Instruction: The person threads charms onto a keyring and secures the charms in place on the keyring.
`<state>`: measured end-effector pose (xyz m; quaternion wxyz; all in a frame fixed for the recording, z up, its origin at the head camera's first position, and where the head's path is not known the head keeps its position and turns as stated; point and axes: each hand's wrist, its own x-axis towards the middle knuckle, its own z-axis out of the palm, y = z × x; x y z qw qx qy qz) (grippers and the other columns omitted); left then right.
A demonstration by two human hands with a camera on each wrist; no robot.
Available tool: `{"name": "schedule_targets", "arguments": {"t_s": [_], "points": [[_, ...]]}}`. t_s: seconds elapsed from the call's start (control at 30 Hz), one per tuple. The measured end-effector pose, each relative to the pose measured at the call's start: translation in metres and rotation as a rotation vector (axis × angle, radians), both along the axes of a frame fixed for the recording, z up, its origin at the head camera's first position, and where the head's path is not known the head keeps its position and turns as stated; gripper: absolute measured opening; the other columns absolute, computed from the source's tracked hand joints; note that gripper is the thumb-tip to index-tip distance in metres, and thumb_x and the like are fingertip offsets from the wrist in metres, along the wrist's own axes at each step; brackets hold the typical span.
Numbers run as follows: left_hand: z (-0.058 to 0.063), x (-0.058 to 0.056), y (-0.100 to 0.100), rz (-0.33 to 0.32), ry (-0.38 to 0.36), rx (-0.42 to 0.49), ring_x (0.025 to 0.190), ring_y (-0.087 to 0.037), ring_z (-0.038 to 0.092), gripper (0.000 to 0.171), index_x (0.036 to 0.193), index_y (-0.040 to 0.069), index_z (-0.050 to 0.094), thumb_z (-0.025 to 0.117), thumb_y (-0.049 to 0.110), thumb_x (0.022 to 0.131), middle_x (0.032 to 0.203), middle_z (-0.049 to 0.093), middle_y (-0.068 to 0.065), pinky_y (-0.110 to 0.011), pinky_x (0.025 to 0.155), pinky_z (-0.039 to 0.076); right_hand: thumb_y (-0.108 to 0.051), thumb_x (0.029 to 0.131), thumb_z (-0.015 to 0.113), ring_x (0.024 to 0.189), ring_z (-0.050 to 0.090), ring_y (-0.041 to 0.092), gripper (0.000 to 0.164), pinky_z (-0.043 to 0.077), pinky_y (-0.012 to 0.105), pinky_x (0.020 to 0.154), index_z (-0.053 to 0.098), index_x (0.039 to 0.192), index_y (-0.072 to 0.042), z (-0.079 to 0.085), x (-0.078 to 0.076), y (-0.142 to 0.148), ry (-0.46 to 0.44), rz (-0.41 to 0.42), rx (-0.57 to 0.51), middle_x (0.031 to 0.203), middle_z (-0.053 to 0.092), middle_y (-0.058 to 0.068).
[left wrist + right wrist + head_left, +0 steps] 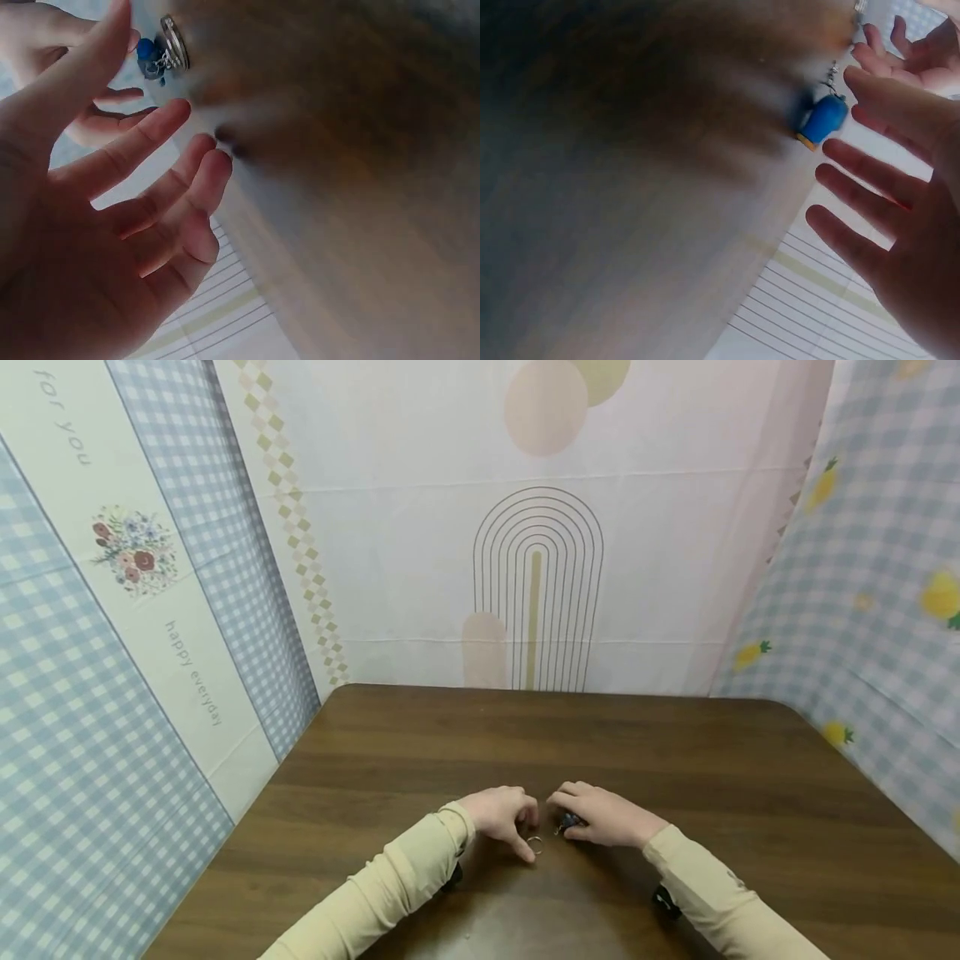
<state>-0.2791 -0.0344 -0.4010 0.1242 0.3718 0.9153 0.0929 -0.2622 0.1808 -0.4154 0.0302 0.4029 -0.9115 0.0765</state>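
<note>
A keychain lies on the brown table between the two hands. Its blue charm (823, 120) with a yellow-orange end shows in the right wrist view, joined to a short metal chain (833, 73). The metal key ring (175, 43) appears near the thumb in the left wrist view. My left hand (501, 815) is spread around the ring, thumb near it, fingers loosely bent and holding nothing. Over the charm (570, 820) my right hand (609, 816) arches with its fingers apart; whether a fingertip touches it is hard to tell.
The wooden table (420, 727) has rounded far corners. A white patterned cloth (405, 568) hangs behind it. Checked cloths hang at the left (45, 693) and right (892, 635). Dark straps show beneath both sleeves.
</note>
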Motion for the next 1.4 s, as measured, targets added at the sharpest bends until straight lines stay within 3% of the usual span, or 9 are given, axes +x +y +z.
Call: {"name": "schedule_targets", "arguments": {"t_s": [0.23,0.43,0.57,0.67,0.83,0.93,1.1,1.2,1.4], "points": [[-0.004,0.002,0.007,-0.009,0.017,0.022,0.070,-0.004,0.043,0.032,0.089,0.013,0.066,0.087,0.028,0.069,0.082,0.054,0.003,-0.015,0.063,0.036,-0.011,0.085,0.072,0.077,0.048,0.009,0.014,0.044,0.026,0.068,0.059,0.087,-0.015,-0.006,-0.005,-0.006,0.066,0.078,0.005,0.085,0.052,-0.003],[-0.006,0.001,0.013,0.007,-0.002,0.034,0.070,-0.003,0.041,0.025,0.084,0.012,0.065,0.085,0.021,0.071,0.082,0.053,0.003,-0.014,0.064,0.035,0.002,0.081,0.068,0.069,0.041,0.007,0.023,0.037,0.021,0.063,0.053,0.075,-0.013,-0.006,-0.006,-0.007,0.127,0.097,0.000,0.073,0.042,-0.007],[-0.006,0.001,0.016,0.007,-0.039,0.056,0.068,-0.002,0.043,0.026,0.082,0.012,0.061,0.084,0.015,0.071,0.078,0.053,0.006,-0.013,0.063,0.037,0.004,0.087,0.061,0.067,0.041,0.005,0.020,0.037,0.021,0.062,0.051,0.078,-0.012,-0.004,-0.007,-0.004,0.010,0.038,-0.050,0.072,0.046,-0.007],[-0.005,0.001,0.017,0.007,-0.092,0.106,0.060,0.000,0.048,0.023,0.081,0.010,0.060,0.081,0.008,0.073,0.069,0.055,0.007,-0.012,0.058,0.040,0.006,0.089,0.056,0.065,0.041,0.002,0.019,0.038,0.019,0.060,0.052,0.081,-0.011,-0.005,-0.011,0.000,-0.076,-0.004,-0.172,0.071,0.050,-0.006],[-0.003,-0.005,0.014,0.067,-0.212,0.260,0.046,-0.003,0.052,0.014,0.076,0.006,0.063,0.075,-0.002,0.078,0.059,0.061,0.001,-0.015,0.048,0.045,0.005,0.086,0.062,0.067,0.049,-0.002,0.014,0.044,0.019,0.061,0.060,0.083,-0.008,-0.004,-0.015,0.008,-0.082,-0.058,-0.346,0.074,0.061,-0.002],[0.002,-0.012,0.010,0.090,-0.242,0.370,0.049,-0.005,0.056,0.011,0.076,0.005,0.066,0.071,-0.003,0.081,0.063,0.067,-0.005,-0.016,0.049,0.046,0.002,0.086,0.065,0.068,0.052,-0.002,0.010,0.047,0.020,0.061,0.064,0.085,-0.008,0.004,-0.014,0.011,-0.099,-0.096,-0.416,0.076,0.066,0.002],[0.023,-0.017,0.005,0.104,-0.178,0.517,0.063,-0.011,0.066,0.002,0.084,0.003,0.071,0.071,0.002,0.084,0.077,0.074,-0.010,-0.016,0.056,0.048,-0.001,0.087,0.067,0.064,0.052,-0.002,0.009,0.047,0.020,0.057,0.065,0.087,-0.010,0.030,-0.013,0.010,-0.085,-0.137,-0.490,0.075,0.067,0.003],[0.035,-0.017,0.004,0.132,-0.161,0.607,0.073,-0.015,0.070,0.005,0.089,0.002,0.071,0.072,0.003,0.083,0.084,0.074,-0.011,-0.017,0.061,0.048,0.000,0.086,0.068,0.064,0.055,-0.001,0.010,0.048,0.021,0.057,0.066,0.088,-0.010,0.046,-0.011,0.008,-0.047,-0.153,-0.530,0.076,0.068,0.003],[0.057,-0.012,0.005,0.169,-0.200,0.785,0.079,-0.014,0.071,0.014,0.099,0.002,0.072,0.072,0.004,0.085,0.092,0.073,-0.015,-0.019,0.066,0.051,0.000,0.086,0.069,0.068,0.061,0.001,0.013,0.052,0.022,0.062,0.065,0.092,-0.012,0.074,-0.002,0.003,0.021,-0.167,-0.650,0.080,0.070,0.003]]}}
